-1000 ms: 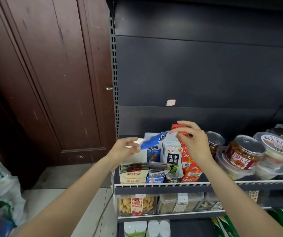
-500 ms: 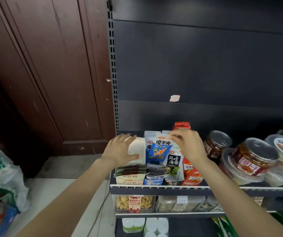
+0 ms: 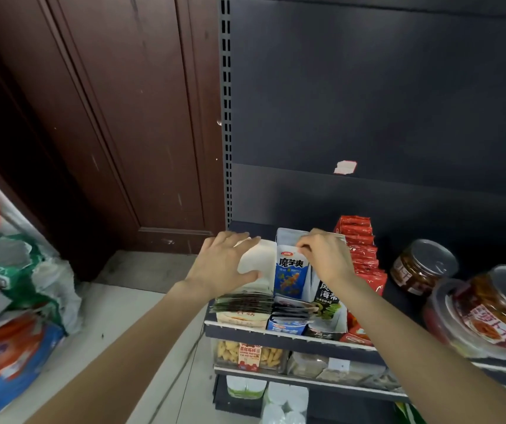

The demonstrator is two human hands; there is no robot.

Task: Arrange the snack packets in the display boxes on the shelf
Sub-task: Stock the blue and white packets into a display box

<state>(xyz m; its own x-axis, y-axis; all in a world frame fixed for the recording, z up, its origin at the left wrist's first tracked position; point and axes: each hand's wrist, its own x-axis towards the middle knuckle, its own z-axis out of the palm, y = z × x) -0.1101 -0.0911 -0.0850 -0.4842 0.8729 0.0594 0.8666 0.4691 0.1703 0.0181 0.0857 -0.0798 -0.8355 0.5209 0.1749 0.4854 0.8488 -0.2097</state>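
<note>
Settling: a blue snack packet (image 3: 290,270) is being seated upright in the middle display box (image 3: 288,324), its top edge pinched by the fingertips of the right hand (image 3: 322,258).
Right-hand grip: thumb and forefinger are closed narrowly on the packet's upper rim; the remaining fingers are curled loosely above it.
Left-hand grip: the left hand (image 3: 224,264) is spread over the white box (image 3: 257,261) at the left end of the row, fingers over its top and thumb against its front face; the box is steadied rather than lifted, as far as can be judged.
Task objects: the blue packet stands between the white box and a dark green-and-black packet (image 3: 326,296); the red packets (image 3: 363,258) are lined up just beside, on the right, all on the upper shelf (image 3: 279,333).
Change from one second ago: the blue packet was then held tilted and raised above the boxes; it is now lowered and upright, printed face forward.
Change from half a second ago: the packet was already upright, and it has since been pushed lower into its slot; the left hand has been kept on the white box.
Meaning for the task: this packet's placement is judged nearly complete; only release and perhaps a small straightening appear to be left.
Nearby: clear-lidded jars (image 3: 423,267) are stood to the right, well apart from both hands.
</note>
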